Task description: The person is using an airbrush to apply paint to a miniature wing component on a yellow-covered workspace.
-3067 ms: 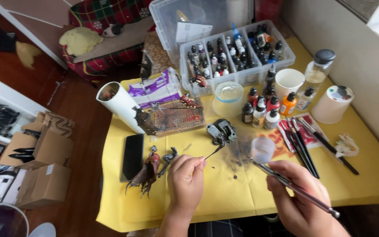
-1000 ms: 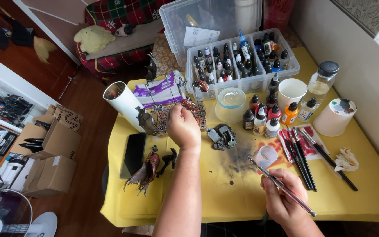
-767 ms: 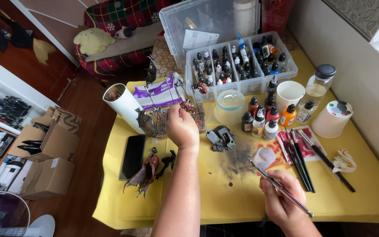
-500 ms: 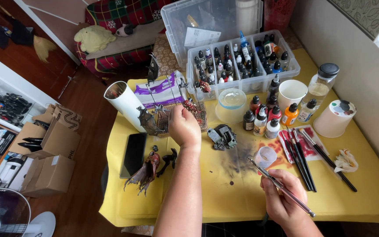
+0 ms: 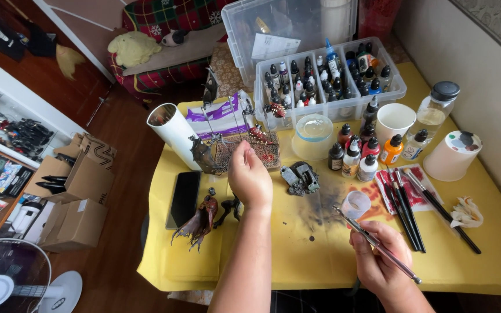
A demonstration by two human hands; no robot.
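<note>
1. Hands worked over a yellow table (image 5: 494, 272): the left hand (image 5: 249, 177) was stretched forward, back of the hand up, fingers curled down onto a dark model ship (image 5: 236, 148) at the far left of the cloth. Whether the fingers pinched a part of it or only touched it could not be told.
2. The right hand (image 5: 378, 261) stayed low and near the body, closed around a thin metal tool (image 5: 375, 243) whose tip pointed up-left toward a small clear cup (image 5: 355, 204).
3. Three seconds before, the left hand had been close to the body, holding a small stick beside the red winged figure (image 5: 199, 220); it had since reached out to the ship and held there over the last second. The right hand had barely moved.
4. A clear bin (image 5: 331, 81) at the far edge held rows of small paint bottles.
5. A white paper cup (image 5: 394, 120) stood just right of loose bottles (image 5: 362, 153); its contents could not be seen.
6. A glass jar (image 5: 435, 113) with a black lid held clear liquid.
7. Brushes (image 5: 404, 197) lay on a red-stained sheet.
</note>
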